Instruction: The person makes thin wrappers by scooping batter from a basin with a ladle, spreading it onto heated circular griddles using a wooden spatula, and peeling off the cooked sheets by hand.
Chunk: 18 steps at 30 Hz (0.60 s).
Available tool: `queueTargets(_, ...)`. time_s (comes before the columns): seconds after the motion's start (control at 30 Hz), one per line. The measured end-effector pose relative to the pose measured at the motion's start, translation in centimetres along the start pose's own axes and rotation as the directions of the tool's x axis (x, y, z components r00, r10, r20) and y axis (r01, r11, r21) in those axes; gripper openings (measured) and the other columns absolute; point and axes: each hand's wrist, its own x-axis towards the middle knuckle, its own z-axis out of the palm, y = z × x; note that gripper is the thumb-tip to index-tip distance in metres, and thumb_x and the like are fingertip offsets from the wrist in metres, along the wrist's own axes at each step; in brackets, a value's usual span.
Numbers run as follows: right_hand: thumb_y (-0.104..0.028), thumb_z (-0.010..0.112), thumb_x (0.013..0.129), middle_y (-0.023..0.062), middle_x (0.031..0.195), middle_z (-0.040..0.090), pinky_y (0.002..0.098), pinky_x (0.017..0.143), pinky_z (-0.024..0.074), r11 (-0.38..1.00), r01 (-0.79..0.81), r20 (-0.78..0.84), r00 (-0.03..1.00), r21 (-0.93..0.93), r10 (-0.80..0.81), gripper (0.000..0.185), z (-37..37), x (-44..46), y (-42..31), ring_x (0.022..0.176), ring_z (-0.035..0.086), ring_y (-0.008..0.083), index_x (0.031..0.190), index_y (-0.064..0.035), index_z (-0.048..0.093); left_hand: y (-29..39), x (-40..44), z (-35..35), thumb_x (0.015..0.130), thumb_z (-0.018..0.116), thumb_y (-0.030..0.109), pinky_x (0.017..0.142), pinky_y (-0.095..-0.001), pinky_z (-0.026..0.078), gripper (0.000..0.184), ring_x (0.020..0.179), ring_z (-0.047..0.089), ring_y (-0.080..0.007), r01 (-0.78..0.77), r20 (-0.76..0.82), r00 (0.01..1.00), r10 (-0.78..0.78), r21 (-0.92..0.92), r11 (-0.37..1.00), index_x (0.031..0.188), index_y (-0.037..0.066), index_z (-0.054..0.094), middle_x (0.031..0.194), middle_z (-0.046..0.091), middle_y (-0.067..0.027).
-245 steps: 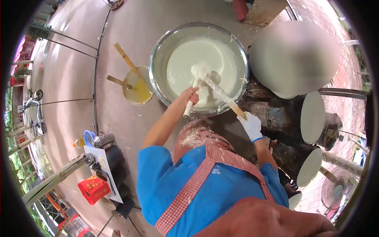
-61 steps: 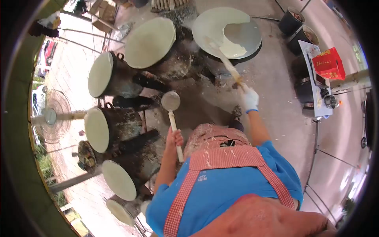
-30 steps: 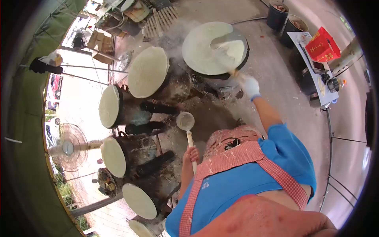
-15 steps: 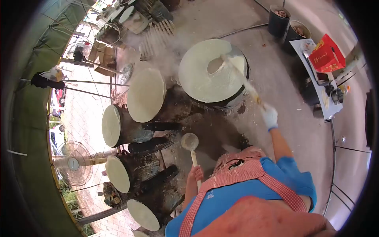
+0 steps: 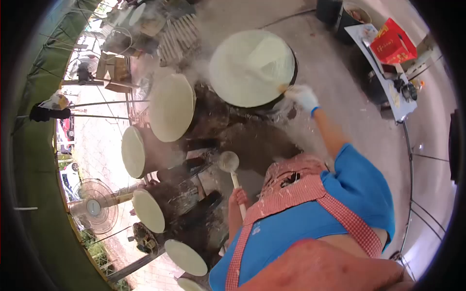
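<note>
My left hand (image 5: 238, 196), bare, is wrapped round the pale handle of a ladle (image 5: 229, 161), whose round bowl is up, away from my body. My right hand (image 5: 305, 98), in a white glove with a blue cuff, grips a wooden spreader (image 5: 282, 88) at the near right rim of a big round griddle (image 5: 295, 68). Beyond its handle, the spreader is blurred over the griddle. Pale batter (image 5: 238, 68) covers the griddle from edge to edge, with a whiter streaked patch at the upper right. Steam drifts around it.
Several more round griddles with pale sheets stand to the left, among them a large one (image 5: 172, 107). A fan (image 5: 93, 207) stands at far left. A narrow table (image 5: 402, 110) at right bears a red box (image 5: 392, 42). Wooden slats (image 5: 178, 39) lie at the back.
My right hand has moved left and up to the griddle's edge with the spreader. The open ring in the batter is covered over. My left hand still holds the ladle.
</note>
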Motion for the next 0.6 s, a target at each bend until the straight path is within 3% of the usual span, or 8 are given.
queueTargets(0.03, -0.026, 0.065, 0.073, 0.0101, 0.079, 0.065, 0.0277, 0.054, 0.0465, 0.903, -0.242, -0.048, 0.96, 0.355, 0.277, 0.029, -3.3, 0.1, -3.0, 0.061, 0.059, 0.013, 0.089, -0.0015, 0.066, 2.1, -0.5, -0.3, 0.09, 0.044, 0.022, 0.039, -0.0208, 0.027, 0.031, 0.043, 0.03, -0.0053, -0.006, -0.008, 1.0, 0.006, 0.018, 1.0, 0.061, 0.012, 0.035, 0.052, 0.031, 0.0039)
queueTargets(0.1, -0.029, 0.067, 0.072, 0.0096, 0.074, 0.064, 0.0276, 0.049, 0.0449, 0.634, -0.414, 0.011, 0.842, 0.653, 0.539, 0.033, -3.8, -1.1, -2.7, 0.055, 0.057, 0.0131, 0.09, -0.0011, 0.066, 5.1, -0.6, -3.0, 0.092, 0.039, 0.022, 0.033, -0.0207, 0.027, 0.036, 0.036, 0.026, -0.0067, 0.016, 0.097, 0.995, -0.032, 0.163, 0.987, 0.058, 0.012, 0.034, 0.049, 0.027, 0.0038)
queueTargets(0.17, -0.029, 0.066, 0.074, 0.0048, 0.067, 0.06, 0.0278, 0.045, 0.0409, 0.76, -0.45, 0.065, 0.876, 0.469, 0.479, 0.033, 0.8, -2.8, 2.0, 0.047, 0.049, 0.0107, 0.093, -0.0025, 0.066, 6.8, 0.1, -3.6, 0.092, 0.039, 0.022, 0.032, -0.0209, 0.027, 0.036, 0.036, 0.027, -0.0069, 0.08, 0.147, 0.982, -0.117, 0.234, 0.969, 0.058, 0.012, 0.034, 0.049, 0.028, 0.0035)
queueTargets(0.23, -0.029, 0.065, 0.074, 0.0003, 0.063, 0.055, 0.0262, 0.042, 0.0365, 0.724, -0.44, 0.068, 0.874, 0.531, 0.481, 0.031, 1.5, -5.4, -0.5, 0.045, 0.042, 0.0078, 0.094, -0.0049, 0.066, 7.5, 0.7, -3.3, 0.091, 0.039, 0.022, 0.032, -0.0212, 0.027, 0.036, 0.036, 0.027, -0.0072, 0.133, 0.165, 0.97, -0.178, 0.251, 0.959, 0.057, 0.011, 0.035, 0.049, 0.028, 0.0033)
queueTargets(0.33, -0.03, 0.064, 0.074, -0.0039, 0.065, 0.057, 0.0231, 0.042, 0.036, 0.85, -0.482, 0.044, 0.874, 0.213, 0.484, 0.029, -1.6, -4.6, -1.4, 0.049, 0.045, 0.0053, 0.096, -0.0116, 0.066, 8.1, 0.9, -3.5, 0.091, 0.039, 0.022, 0.032, -0.0216, 0.027, 0.036, 0.036, 0.028, -0.0075, 0.166, 0.213, 0.95, -0.228, 0.276, 0.947, 0.057, 0.011, 0.035, 0.048, 0.029, 0.0029)
queueTargets(0.43, -0.031, 0.059, 0.077, 0.0014, 0.069, 0.063, 0.0278, 0.047, 0.0424, 0.849, -0.485, -0.039, 0.863, 0.21, 0.503, 0.03, -4.3, 1.8, 0.4, 0.054, 0.055, 0.0135, 0.099, -0.0119, 0.065, 8.3, 0.8, -2.8, 0.091, 0.039, 0.022, 0.031, -0.0219, 0.027, 0.036, 0.036, 0.029, -0.008, 0.166, 0.249, 0.94, -0.233, 0.264, 0.95, 0.057, 0.011, 0.036, 0.048, 0.03, 0.0025)
queueTargets(0.5, -0.032, 0.053, 0.08, 0.0107, 0.079, 0.065, 0.0357, 0.053, 0.0463, 0.919, -0.108, -0.415, 0.907, -0.378, -0.065, 0.026, -3.5, 5.8, 4.0, 0.061, 0.06, 0.0255, 0.096, -0.0155, 0.064, 7.3, 0.8, -2.0, 0.09, 0.039, 0.022, 0.031, -0.0223, 0.027, 0.034, 0.035, 0.029, -0.0088, 0.164, 0.215, 0.958, -0.189, 0.127, 0.978, 0.058, 0.011, 0.038, 0.047, 0.03, 0.0021)
queueTargets(0.6, -0.035, 0.049, 0.081, 0.0169, 0.08, 0.061, 0.0423, 0.058, 0.0459, 0.771, 0.01, -0.066, 0.996, -0.637, -0.067, 0.024, -3.0, 5.7, 0.1, 0.065, 0.059, 0.0325, 0.092, -0.0186, 0.062, 8.6, 2.2, -1.4, 0.089, 0.041, 0.023, 0.031, -0.0226, 0.027, 0.036, 0.033, 0.029, -0.0095, 0.18, 0.189, 0.959, -0.213, 0.175, 0.968, 0.055, 0.012, 0.037, 0.044, 0.03, 0.0018)
